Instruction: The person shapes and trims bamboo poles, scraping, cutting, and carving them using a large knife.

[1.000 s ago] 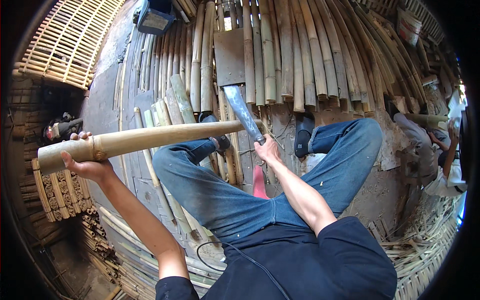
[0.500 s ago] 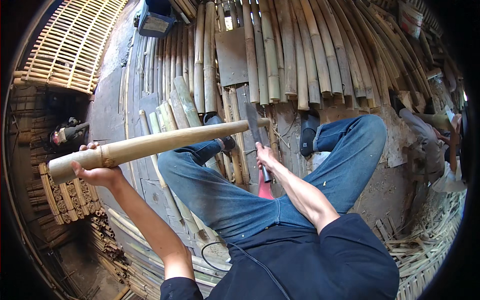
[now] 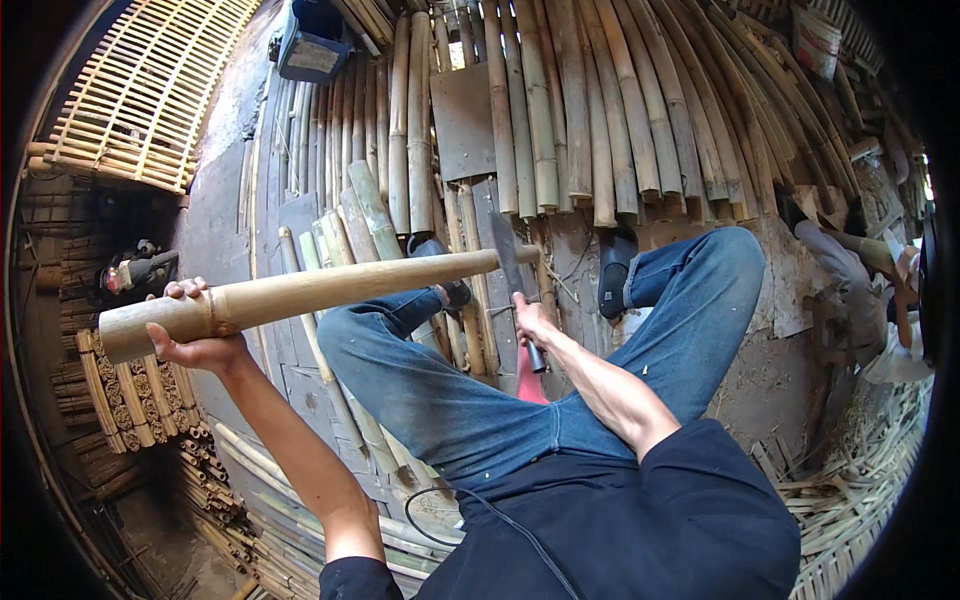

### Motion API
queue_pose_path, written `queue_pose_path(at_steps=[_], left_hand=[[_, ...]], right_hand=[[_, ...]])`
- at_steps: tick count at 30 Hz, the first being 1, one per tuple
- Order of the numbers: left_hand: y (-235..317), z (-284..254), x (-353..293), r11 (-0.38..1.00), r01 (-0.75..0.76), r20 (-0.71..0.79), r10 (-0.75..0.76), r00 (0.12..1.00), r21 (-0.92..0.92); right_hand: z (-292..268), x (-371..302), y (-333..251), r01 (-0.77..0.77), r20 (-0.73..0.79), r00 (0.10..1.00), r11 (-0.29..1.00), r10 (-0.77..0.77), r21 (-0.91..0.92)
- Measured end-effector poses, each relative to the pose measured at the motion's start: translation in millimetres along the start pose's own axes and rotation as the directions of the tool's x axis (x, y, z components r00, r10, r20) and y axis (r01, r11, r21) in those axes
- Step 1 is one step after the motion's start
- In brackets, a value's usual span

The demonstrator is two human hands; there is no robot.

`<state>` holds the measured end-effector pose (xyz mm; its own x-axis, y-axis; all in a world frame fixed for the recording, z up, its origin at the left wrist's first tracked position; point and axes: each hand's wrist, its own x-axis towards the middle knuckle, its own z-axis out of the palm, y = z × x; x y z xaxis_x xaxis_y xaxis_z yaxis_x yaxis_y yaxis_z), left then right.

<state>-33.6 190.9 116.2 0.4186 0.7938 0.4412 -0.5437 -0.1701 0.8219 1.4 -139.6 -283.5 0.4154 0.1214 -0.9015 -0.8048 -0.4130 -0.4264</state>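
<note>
A pale bamboo pole [image 3: 350, 283] lies slantwise across my view, its thick end at the left and its narrower far end beyond my legs. My left hand [image 3: 195, 345] is wrapped round the thick end, just left of a joint. In my right hand [image 3: 533, 322] is the dark handle of a machete [image 3: 507, 255]. Its broad blade points away from me and crosses the pole near the narrow end. Whether the edge touches the bamboo I cannot tell.
My bent legs in jeans [image 3: 420, 375] lie below the pole. Bamboo poles [image 3: 570, 110] lie side by side ahead. Cut pieces [image 3: 372, 210] lie nearer, left of centre. A dark bin [image 3: 313, 45] stands at the far left. Another person's leg [image 3: 845, 270] shows at the right.
The pole and my left hand have shifted very slightly. The machete stays across the narrow end, its blade a touch lower in view. Both grips are unchanged.
</note>
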Motion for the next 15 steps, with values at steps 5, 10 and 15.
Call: queue_pose_path(at_steps=[5, 10, 15], left_hand=[[14, -13, 7, 1.000, -0.016, 0.152, 0.015, 0.988, 0.006], [-3, 12, -1, 0.999, -0.032, 0.167, 0.033, 0.985, -0.005], [14, -3, 3, 1.000, 0.001, 0.072, -0.002, 0.997, 0.008]], right_hand=[[-18, -13, -7, 0.127, 0.082, 0.990, 0.965, -0.111, -0.231], [1, 48, 20, -0.141, 0.041, 0.990, 0.959, 0.135, 0.247], [2, -52, -26, 0.022, 0.191, 0.981, 0.999, -0.029, 0.037]])
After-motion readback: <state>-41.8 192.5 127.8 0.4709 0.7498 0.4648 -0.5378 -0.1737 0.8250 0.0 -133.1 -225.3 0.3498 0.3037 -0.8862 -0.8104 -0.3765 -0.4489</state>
